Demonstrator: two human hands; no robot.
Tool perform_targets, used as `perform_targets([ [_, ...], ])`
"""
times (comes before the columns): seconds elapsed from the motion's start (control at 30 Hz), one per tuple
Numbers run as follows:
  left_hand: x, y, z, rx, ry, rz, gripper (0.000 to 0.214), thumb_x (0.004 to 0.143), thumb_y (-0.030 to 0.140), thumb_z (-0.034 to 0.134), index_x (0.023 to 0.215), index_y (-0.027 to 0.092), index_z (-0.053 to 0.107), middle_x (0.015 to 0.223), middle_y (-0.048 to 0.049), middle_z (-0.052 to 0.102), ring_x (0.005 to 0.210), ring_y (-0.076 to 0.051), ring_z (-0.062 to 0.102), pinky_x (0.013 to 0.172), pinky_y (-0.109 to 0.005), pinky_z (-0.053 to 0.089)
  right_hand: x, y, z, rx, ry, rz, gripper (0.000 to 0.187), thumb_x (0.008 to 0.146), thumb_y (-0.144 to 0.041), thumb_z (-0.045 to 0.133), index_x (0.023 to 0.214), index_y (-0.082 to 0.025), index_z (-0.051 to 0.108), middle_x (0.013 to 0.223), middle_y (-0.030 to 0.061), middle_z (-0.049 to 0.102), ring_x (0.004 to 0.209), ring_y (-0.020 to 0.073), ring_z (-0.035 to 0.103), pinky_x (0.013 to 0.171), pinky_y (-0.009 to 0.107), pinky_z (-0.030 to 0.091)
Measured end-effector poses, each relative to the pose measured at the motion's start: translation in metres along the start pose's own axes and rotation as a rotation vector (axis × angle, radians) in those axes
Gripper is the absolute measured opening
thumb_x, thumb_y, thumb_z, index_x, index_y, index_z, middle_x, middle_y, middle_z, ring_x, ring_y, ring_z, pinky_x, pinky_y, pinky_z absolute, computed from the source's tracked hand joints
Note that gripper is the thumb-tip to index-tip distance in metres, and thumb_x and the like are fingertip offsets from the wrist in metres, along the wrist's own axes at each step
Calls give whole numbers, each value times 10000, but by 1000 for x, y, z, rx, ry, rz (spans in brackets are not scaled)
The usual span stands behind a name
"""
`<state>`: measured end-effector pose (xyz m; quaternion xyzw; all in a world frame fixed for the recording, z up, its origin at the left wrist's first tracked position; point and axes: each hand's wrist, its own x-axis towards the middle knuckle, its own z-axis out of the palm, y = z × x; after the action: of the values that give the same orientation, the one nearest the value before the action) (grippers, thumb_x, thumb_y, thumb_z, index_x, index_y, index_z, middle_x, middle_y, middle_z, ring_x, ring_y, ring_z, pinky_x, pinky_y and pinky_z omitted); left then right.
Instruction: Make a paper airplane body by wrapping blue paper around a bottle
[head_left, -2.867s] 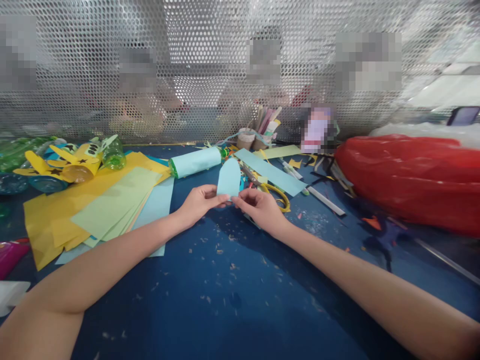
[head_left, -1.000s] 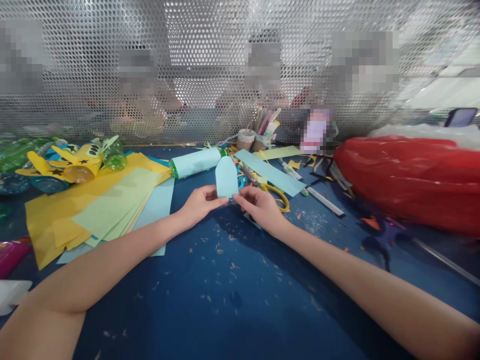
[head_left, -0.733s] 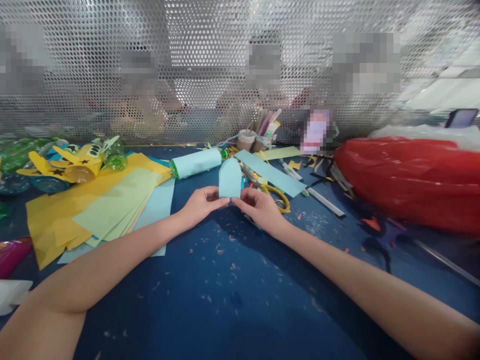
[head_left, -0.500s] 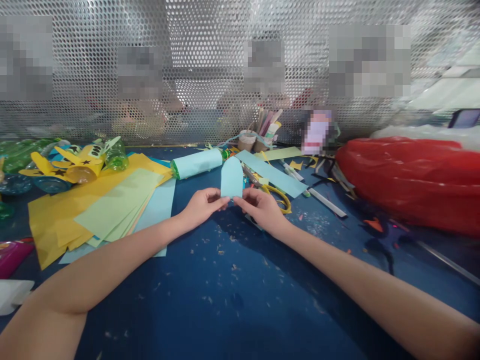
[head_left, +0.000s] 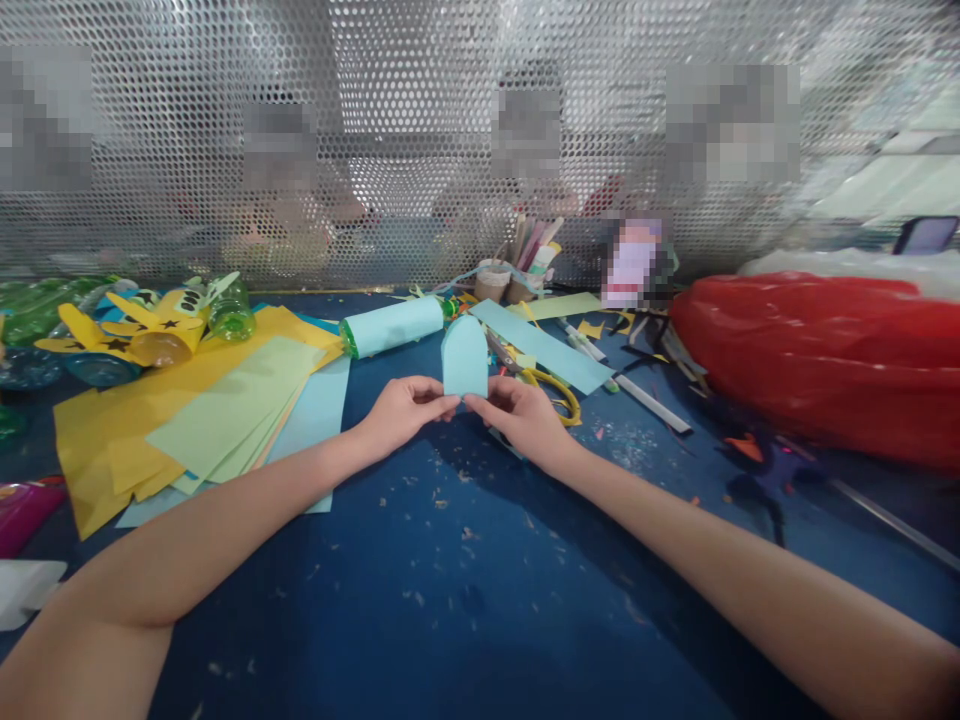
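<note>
Upright between my two hands is a light blue paper piece (head_left: 465, 358) with a rounded top and a straight lower edge. My left hand (head_left: 409, 410) pinches its lower left corner between thumb and fingers. At the lower right corner, my right hand (head_left: 521, 415) pinches it the same way. Behind the paper lies a green plastic bottle wrapped in light blue paper (head_left: 394, 327). Scissors with yellow handles (head_left: 559, 395) rest just beyond my right hand, partly hidden by it. A light blue paper strip (head_left: 544, 347) lies behind them.
Yellow and green paper sheets (head_left: 232, 410) are stacked at left, near yellow paper cutouts (head_left: 161, 330) and a green bottle (head_left: 231, 312). Cups with sticks (head_left: 496, 280) stand before the perforated metal screen (head_left: 420, 160). A red plastic bag (head_left: 817, 360) and a glue gun (head_left: 776, 470) are at right.
The paper piece has turned slightly, and a second layer edge now shows along its upper left. Both hands keep their pinch in nearly the same place.
</note>
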<state>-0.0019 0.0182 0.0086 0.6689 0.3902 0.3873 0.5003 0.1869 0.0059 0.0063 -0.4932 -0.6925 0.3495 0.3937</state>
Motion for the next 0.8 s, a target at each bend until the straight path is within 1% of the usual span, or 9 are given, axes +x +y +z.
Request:
perform_targets([
  [0.13,1,3,2,-32,7,-21,172,818,294,605,748,151,670,725,-34,694,685,-136,621,732,-284,492,1,0,-1,38,10,-1,352,795,-517,594,771,-167,612,567,-14,545,498,114,491,477,257,373],
  [0.27,4,-1,4,-117,31,-47,151,831,255,568,782,149,665,758,-49,706,717,-151,646,755,-311,515,1,0,-1,40,26,3,344,793,-512,603,779,-169,618,538,-19,533,475,111,478,461,252,362],
  [0.37,6,-5,4,-180,36,-59,120,808,201,554,795,148,661,760,-44,703,727,-151,650,759,-314,521,2,1,-2,75,31,18,343,784,-517,615,767,-175,616,535,-21,529,464,105,467,457,252,364],
  [0.5,6,-6,4,-289,85,-99,118,760,152,544,809,147,651,740,-40,702,715,-159,653,766,-339,517,3,4,-2,122,28,24,362,778,-534,622,749,-173,620,535,-26,519,460,95,452,455,245,363],
  [0.63,4,-4,4,-343,106,-89,129,773,256,602,810,145,655,735,-45,692,710,-165,641,750,-349,502,5,5,-4,136,-13,41,379,781,-549,616,757,-171,632,539,-26,520,461,87,446,452,238,354],
  [0.7,3,-4,3,-319,110,-59,166,768,313,640,797,150,662,736,-39,683,697,-155,623,725,-330,492,6,4,-6,149,-46,52,372,789,-540,613,778,-169,643,546,-26,521,472,84,446,456,235,352],
  [0.8,3,-4,2,-266,98,-14,179,759,334,665,764,155,671,719,-25,664,679,-137,597,701,-303,478,6,2,-7,188,-90,63,350,790,-516,623,803,-167,652,551,-28,515,487,82,437,463,234,347],
])
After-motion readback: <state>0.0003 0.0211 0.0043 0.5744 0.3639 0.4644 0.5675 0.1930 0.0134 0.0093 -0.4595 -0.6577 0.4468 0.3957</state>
